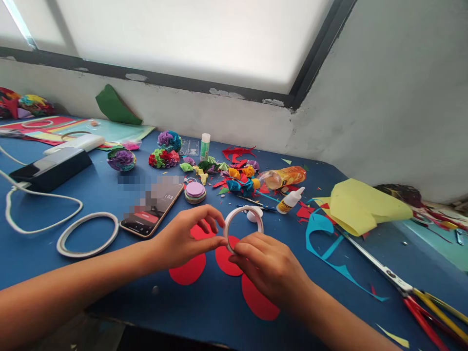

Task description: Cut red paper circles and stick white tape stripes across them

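A roll of white double-sided tape [260,222] stands on edge in my right hand [272,265], whose fingers and thumb grip its lower rim. My left hand [195,234] is at the roll's left side, its fingers curved and apart. The left thumb tip touches the rim and the index fingertip is close above it. Under my hands lie red paper circles [188,270], several of them, partly covered. Another red circle [259,297] lies below my right wrist.
To the left are a phone [153,207], a larger tape ring [87,234] and a black box [51,168] with a white cable. Glue bottles [290,200], paper flowers [170,141] and scraps fill the back. Long scissors [389,273] and yellow paper [365,204] lie right.
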A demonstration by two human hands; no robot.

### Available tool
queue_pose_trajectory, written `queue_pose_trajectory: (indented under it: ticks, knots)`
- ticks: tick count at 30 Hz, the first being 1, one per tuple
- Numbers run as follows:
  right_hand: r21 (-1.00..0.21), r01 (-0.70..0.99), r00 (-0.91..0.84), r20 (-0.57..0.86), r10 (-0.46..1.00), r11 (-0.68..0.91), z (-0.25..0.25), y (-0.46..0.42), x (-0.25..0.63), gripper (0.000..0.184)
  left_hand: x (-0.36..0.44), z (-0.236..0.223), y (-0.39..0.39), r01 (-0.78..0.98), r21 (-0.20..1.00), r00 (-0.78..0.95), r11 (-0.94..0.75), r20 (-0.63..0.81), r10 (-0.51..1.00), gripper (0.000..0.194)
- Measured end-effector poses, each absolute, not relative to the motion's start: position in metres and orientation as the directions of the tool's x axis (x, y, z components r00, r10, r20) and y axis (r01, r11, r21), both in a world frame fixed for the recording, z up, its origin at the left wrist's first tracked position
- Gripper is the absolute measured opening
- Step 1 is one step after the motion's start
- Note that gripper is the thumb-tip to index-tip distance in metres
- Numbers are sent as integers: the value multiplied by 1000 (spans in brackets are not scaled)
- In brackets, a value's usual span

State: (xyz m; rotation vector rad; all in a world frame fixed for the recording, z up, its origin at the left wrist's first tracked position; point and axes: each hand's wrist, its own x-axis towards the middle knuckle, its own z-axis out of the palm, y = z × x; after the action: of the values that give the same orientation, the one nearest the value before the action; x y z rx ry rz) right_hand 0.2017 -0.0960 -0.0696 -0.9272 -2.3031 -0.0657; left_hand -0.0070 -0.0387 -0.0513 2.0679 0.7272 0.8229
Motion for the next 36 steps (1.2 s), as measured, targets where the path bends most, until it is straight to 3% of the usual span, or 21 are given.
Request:
queue_pose_trajectory:
  ticks: [10, 14, 20, 30, 36]
  knots:
    - [-197, 636, -539, 579, 612, 746, -70, -99, 204, 9, -5, -49, -43, 162, 798, 598, -581, 389, 700, 13]
    - [-218, 635, -522, 586, 620, 741, -69, -99, 201, 7, -6, -49, -43, 171, 777, 586, -605, 413, 697, 23]
    - [-259, 634, -475, 614, 631, 729, -66, -99, 200, 7, -6, -47, -41, 128, 764, 583, -632, 458, 671, 12]
    - [-206, 689, -396, 696, 599, 695, -55, -100, 211, 11, -5, -42, -39, 165, 937, 510, -307, 186, 840, 19]
    - [-112, 699, -482, 656, 581, 706, -48, -98, 222, 19, -5, -43, -37, 204, 940, 464, -272, 152, 873, 20]
